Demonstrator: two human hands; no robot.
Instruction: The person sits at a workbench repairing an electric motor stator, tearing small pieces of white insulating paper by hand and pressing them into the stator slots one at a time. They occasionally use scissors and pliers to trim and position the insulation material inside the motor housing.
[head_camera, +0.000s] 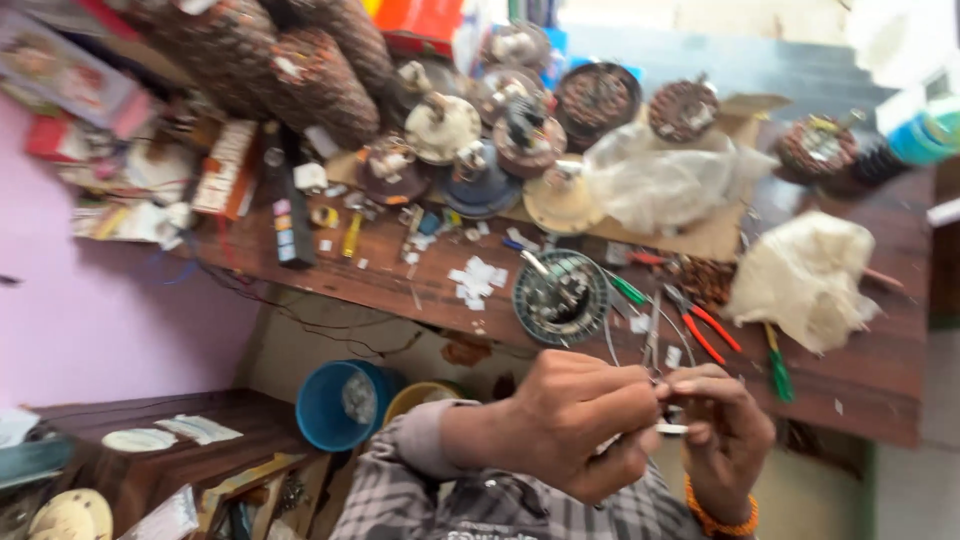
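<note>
My left hand (580, 420), in a checked sleeve, and my right hand (725, 440), with an orange band at the wrist, meet below the edge of the wooden workbench (860, 385). Their fingertips are pinched together on thin wires (652, 345) and a small white sleeve piece (672, 428), which shows between the two hands. The wires run up to a round, grey motor stator (560, 295) lying on the bench just above my hands. The picture is blurred, so the exact grip of each finger is unclear.
Red-handled pliers (705, 330), a green-handled screwdriver (775, 365) and a crumpled white cloth (800, 280) lie right of the stator. Several copper-wound coils (600, 95), fan parts and a plastic bag (660, 180) crowd the bench's back. A blue bucket (335, 405) stands below, by a pink wall.
</note>
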